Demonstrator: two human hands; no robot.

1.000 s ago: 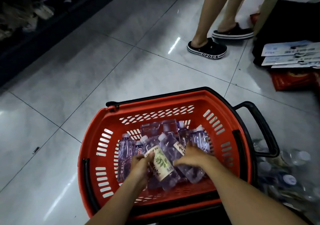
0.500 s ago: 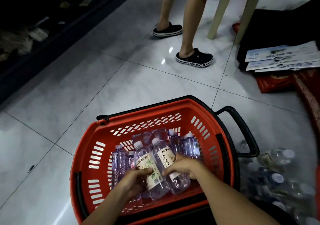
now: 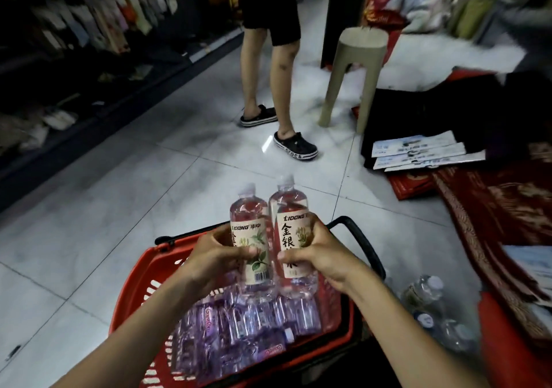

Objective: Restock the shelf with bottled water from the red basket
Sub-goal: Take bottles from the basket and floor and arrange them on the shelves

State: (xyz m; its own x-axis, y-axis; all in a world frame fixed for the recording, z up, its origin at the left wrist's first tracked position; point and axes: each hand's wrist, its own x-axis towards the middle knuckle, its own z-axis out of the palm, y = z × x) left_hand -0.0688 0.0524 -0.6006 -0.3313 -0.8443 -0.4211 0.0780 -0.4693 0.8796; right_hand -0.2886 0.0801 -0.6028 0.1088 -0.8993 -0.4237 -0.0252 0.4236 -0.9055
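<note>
Two clear water bottles with cream labels stand upright, side by side, above the red basket (image 3: pixel 134 292). My left hand (image 3: pixel 215 256) grips the left bottle (image 3: pixel 250 217) round its label. My right hand (image 3: pixel 316 250) grips the right bottle (image 3: pixel 289 208) the same way. Both have white caps. Several more bottles (image 3: pixel 239 328) with purple labels lie in the basket below. The basket's black handle (image 3: pixel 361 241) sticks out behind my right hand.
A person in black clogs (image 3: pixel 294 145) stands on the tiled floor ahead. A beige plastic stool (image 3: pixel 355 68) is to their right. Dark shelving (image 3: pixel 74 59) runs along the left. Loose bottles (image 3: pixel 430 304), flat packages (image 3: pixel 418 154) and red cloth (image 3: pixel 507 208) lie at the right.
Both hands have lifted a bottle each out of the basket and hold them upright above it. The view has tilted up, showing more of the aisle.
</note>
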